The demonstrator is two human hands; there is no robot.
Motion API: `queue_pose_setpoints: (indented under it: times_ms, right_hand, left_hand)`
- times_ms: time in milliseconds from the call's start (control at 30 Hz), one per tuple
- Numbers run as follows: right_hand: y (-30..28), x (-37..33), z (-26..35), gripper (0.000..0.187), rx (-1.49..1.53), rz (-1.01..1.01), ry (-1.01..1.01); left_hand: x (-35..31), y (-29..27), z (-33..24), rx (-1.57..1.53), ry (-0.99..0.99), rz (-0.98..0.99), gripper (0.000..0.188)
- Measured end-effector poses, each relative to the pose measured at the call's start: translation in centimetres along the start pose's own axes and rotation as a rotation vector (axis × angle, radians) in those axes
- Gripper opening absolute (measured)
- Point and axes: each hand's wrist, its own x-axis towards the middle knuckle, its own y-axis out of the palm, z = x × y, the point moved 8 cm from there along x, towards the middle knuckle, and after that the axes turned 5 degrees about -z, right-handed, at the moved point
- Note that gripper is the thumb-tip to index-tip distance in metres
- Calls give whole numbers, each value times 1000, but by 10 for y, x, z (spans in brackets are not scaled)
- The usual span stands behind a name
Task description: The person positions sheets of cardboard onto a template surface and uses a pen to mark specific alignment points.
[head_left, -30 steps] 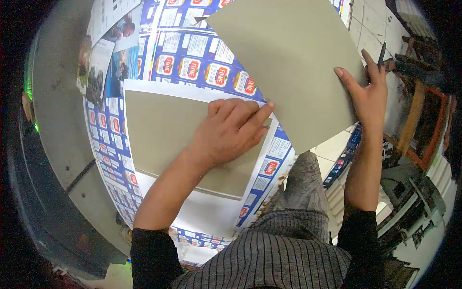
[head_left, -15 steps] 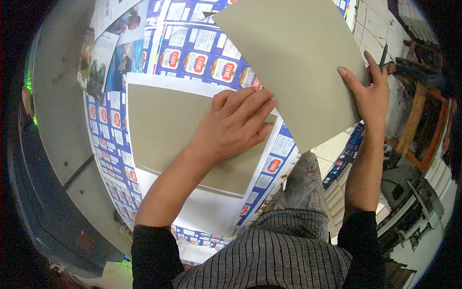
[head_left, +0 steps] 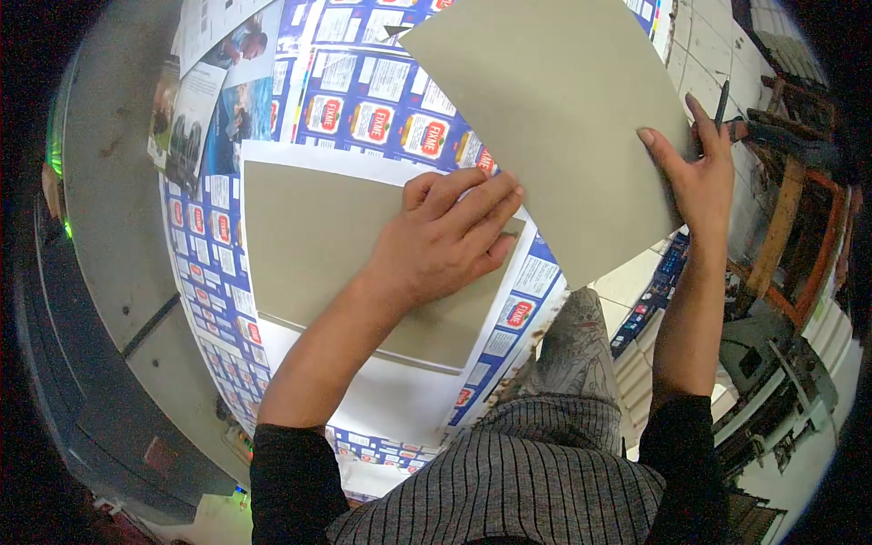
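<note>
Now we clamp the big board point(head_left: 554, 127) in our right hand point(head_left: 698, 173), over the worktop's right edge point(head_left: 515, 375); our left hand point(head_left: 445, 232) lies on the small board point(head_left: 322, 232), its grip hard to judge.

- Beyond the lower greyboard point(head_left: 309, 213), a hand could pass over the blue label sheet point(head_left: 363, 118), between the photo prints point(head_left: 241, 113) and the slanted upper greyboard point(head_left: 554, 127).
- The upper greyboard bars the right side, its outer edge pinched by the right hand point(head_left: 699, 177).
- The left hand point(head_left: 450, 227), palm down, and its forearm cross the lower greyboard; the stretch to their left is open.
- Left fingertips reach the upper greyboard's edge, closing that gap.
- Right of the left forearm, bare white paper point(head_left: 404, 395) leaves room before the striped shirt point(head_left: 509, 481).
</note>
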Motion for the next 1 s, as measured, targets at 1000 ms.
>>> queue_pose_setpoints:
  times_ms: [1000]
  right_hand:
    - [2, 1, 0, 85, -6, 24, 27]
  left_hand:
    - [-1, -3, 11, -198, -106, -24, 73]
